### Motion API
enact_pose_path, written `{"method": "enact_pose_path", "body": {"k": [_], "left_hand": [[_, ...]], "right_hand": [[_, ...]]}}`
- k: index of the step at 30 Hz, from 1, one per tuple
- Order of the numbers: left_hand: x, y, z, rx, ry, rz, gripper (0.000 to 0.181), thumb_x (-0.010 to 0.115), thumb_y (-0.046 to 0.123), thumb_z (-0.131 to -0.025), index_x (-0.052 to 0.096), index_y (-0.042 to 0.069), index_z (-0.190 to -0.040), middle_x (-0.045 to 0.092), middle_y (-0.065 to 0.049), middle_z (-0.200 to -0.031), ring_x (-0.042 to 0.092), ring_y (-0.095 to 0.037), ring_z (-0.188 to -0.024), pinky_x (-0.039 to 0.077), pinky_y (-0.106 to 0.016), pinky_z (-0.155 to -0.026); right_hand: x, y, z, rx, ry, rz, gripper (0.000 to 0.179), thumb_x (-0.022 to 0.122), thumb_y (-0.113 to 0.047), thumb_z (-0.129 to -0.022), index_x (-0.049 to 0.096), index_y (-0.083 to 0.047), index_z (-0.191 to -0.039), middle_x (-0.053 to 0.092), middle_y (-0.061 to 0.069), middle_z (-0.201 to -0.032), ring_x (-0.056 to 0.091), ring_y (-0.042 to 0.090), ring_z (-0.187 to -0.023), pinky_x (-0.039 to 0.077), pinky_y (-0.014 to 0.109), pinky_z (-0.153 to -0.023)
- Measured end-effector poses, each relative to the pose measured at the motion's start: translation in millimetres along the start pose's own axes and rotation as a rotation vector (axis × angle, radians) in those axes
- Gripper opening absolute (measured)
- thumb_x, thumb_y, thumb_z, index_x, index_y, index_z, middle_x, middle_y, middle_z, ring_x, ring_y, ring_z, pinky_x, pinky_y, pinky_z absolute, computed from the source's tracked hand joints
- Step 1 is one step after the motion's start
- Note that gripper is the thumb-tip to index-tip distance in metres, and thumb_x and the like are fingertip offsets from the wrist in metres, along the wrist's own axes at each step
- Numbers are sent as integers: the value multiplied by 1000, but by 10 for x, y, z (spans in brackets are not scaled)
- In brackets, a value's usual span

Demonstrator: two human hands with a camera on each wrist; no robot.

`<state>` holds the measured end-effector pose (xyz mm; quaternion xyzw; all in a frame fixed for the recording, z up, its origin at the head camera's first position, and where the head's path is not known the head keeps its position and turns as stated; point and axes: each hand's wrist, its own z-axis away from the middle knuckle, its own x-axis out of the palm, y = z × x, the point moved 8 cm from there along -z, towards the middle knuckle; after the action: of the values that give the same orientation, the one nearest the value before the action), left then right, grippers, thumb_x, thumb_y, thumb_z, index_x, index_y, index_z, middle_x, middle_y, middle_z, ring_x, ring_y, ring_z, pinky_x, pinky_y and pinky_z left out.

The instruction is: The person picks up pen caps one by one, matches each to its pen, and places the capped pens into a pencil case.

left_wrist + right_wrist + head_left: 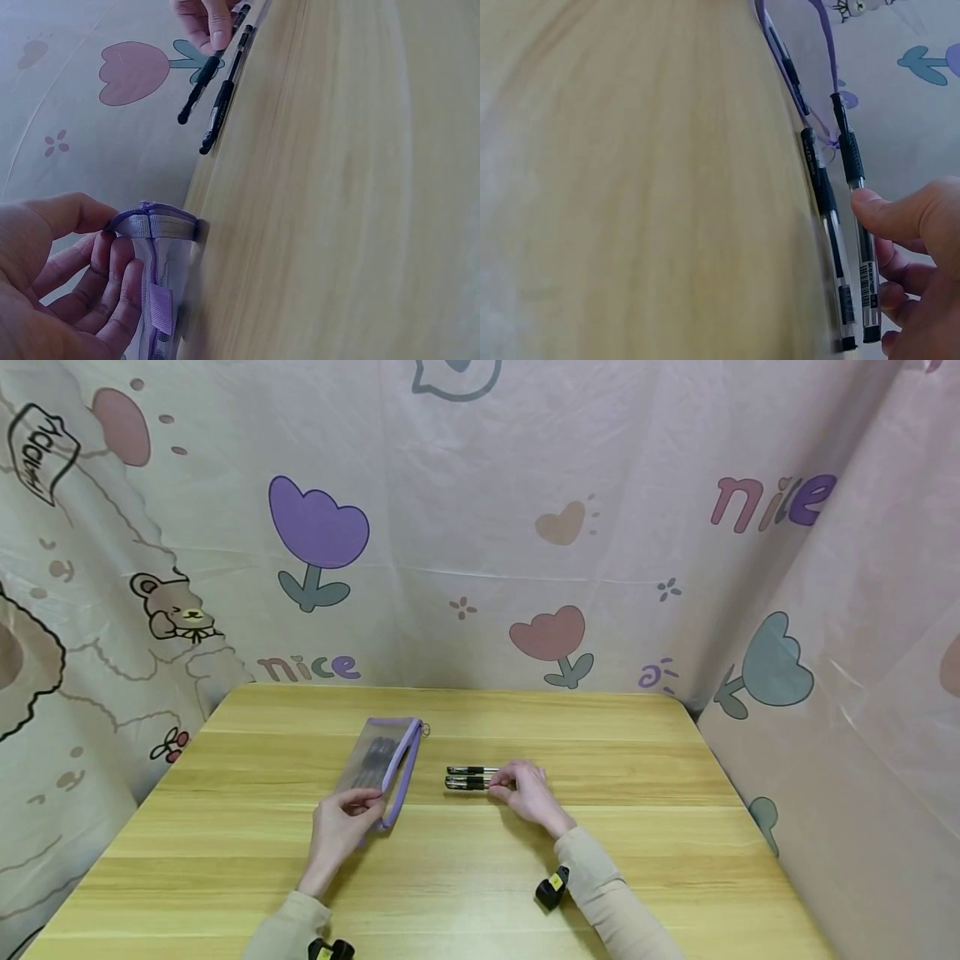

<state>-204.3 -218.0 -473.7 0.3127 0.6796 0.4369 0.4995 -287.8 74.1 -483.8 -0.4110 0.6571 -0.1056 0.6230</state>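
A see-through pencil case (358, 758) with purple zipper edging lies on the table, its mouth parted. Several dark pens (378, 760) show inside it. My left hand (343, 828) pinches the case's near rim between thumb and finger, and the left wrist view shows the purple end tab (160, 309) below that grip. To the right of the case, my right hand (531, 793) pinches a clear-barrelled black gel pen (850, 157), raised slightly off the table. Beside it another gel pen (821, 184) of the same look lies on the tabletop.
The wooden table (480, 893) ends at a printed curtain (465, 527) behind, with more curtain along both sides. A small ring (426, 729) hangs from the case's far corner. Black wrist cameras (552, 888) sit on both sleeves.
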Motion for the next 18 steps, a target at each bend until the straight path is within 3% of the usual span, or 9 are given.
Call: {"method": "enact_pose_path", "body": {"k": [10,18], "left_hand": [[9,3,18,-1,3,5,17,75,3,-82,78,-1,-98,76,-13,-86,59,4,-66,49,-12,-60],[30,-23,29,-2,15,8,16,74,2,-81,78,0,-96,76,-10,-84,61,3,-64,51,-14,-59]], "right_hand": [[4,-68,-17,-12,-30,-1,5,76,-15,-86,74,-15,-91,70,-2,-86,58,15,-88,32,37,-90],[59,-177,-45,-37,-64,-27,5,68,-11,-93,72,-9,-96,70,3,-93,59,17,-90,39,51,-99]]}}
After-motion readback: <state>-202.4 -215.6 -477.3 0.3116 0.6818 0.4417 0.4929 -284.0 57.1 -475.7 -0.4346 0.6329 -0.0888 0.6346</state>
